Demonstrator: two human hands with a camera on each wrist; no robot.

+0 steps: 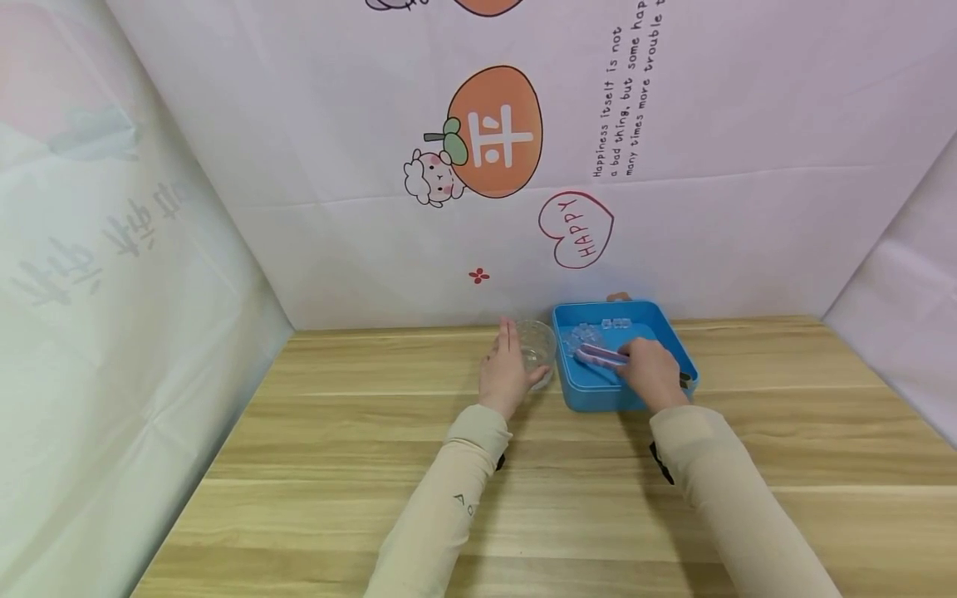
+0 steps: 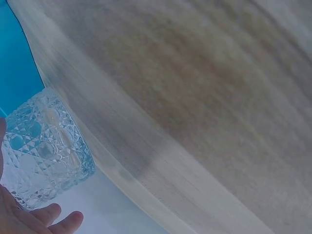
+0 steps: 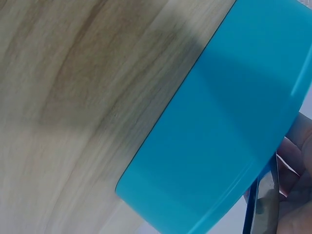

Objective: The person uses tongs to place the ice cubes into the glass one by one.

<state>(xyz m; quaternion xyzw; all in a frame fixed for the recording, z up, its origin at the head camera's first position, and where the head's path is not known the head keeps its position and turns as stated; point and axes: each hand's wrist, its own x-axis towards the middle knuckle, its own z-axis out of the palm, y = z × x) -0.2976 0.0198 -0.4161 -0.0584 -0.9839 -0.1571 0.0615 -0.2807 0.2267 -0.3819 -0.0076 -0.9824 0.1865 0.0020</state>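
Tongs (image 1: 601, 356), gripped in the curled fingers of the right hand (image 1: 652, 371), reach over clear pieces (image 1: 586, 335) inside the blue box (image 1: 606, 400); a weak pinch could drop 1. Left hand (image 1: 504, 372), fingers straight, flanks the clear cup (image 1: 535, 339); a nudge might tip it.

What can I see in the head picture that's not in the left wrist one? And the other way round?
Only head: the right hand holding purple tongs, clear pieces and the wall's big orange picture.
Only left wrist: the criss-cross pattern on the clear cup, up close.
Both: the cup, left hand, blue box and wooden table.
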